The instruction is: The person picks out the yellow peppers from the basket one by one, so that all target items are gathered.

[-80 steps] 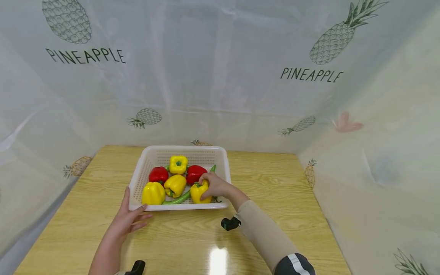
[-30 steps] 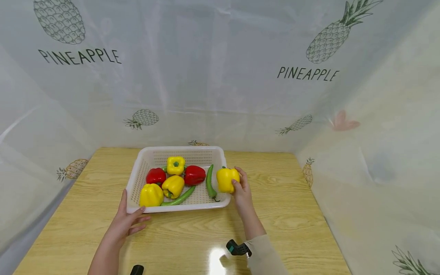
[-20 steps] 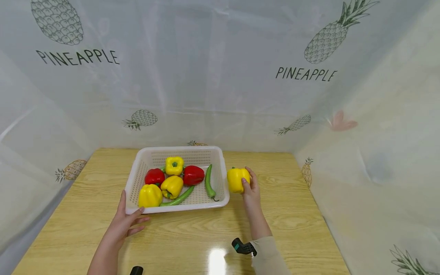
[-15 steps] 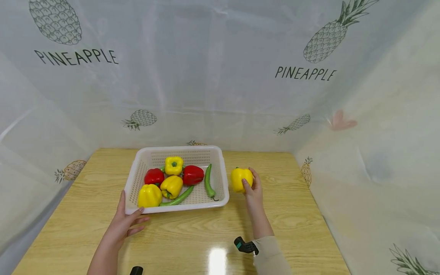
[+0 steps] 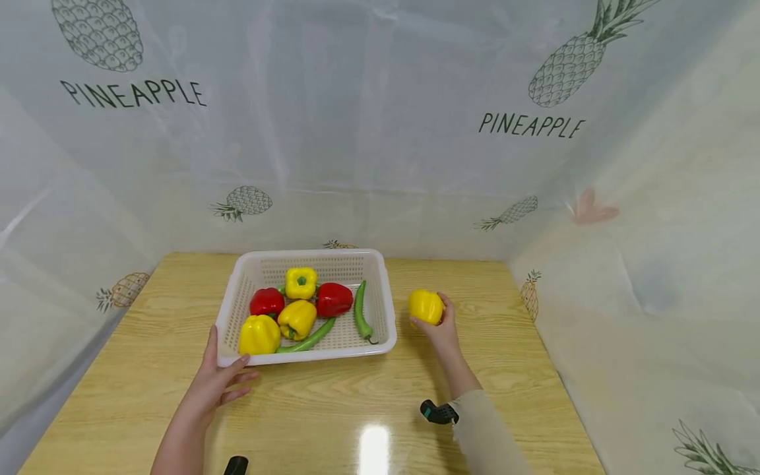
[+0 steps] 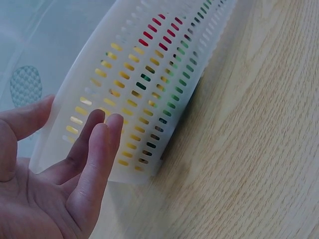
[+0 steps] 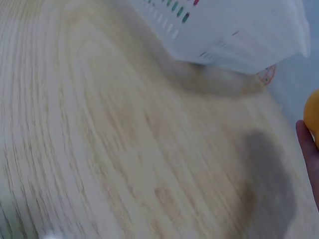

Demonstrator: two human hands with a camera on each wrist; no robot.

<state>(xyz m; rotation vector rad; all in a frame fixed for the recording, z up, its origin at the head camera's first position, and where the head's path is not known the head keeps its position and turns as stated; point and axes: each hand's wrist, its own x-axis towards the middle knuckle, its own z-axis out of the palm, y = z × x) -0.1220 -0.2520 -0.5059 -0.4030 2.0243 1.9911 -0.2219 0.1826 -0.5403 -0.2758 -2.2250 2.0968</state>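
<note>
My right hand point(image 5: 442, 328) holds a yellow bell pepper point(image 5: 425, 307) to the right of the white basket point(image 5: 388, 310). Only an edge of that pepper point(image 7: 312, 115) and a finger point(image 7: 308, 149) show in the right wrist view. At the basket's front left corner is my left hand point(image 5: 215, 382), thumb along the left side and a fingertip at the front rim. Its other fingers point(image 6: 94, 174) are loosely extended beside the slotted wall. In the basket lie three yellow bell peppers point(image 5: 259, 335), two red bell peppers point(image 5: 334, 300) and green chili peppers point(image 5: 362, 313).
The basket stands toward the back of a wooden table point(image 5: 309, 409). A pale plastic sheet point(image 5: 356, 132) printed with pineapples hangs behind and at both sides. A black wrist camera mount point(image 5: 438, 413) sits by the right sleeve point(image 5: 483, 429).
My right hand has lifted the yellow bell pepper out of the basket's front right and carried it rightward over the table, tipping its stem out of sight. The left hand stays at the corner.
</note>
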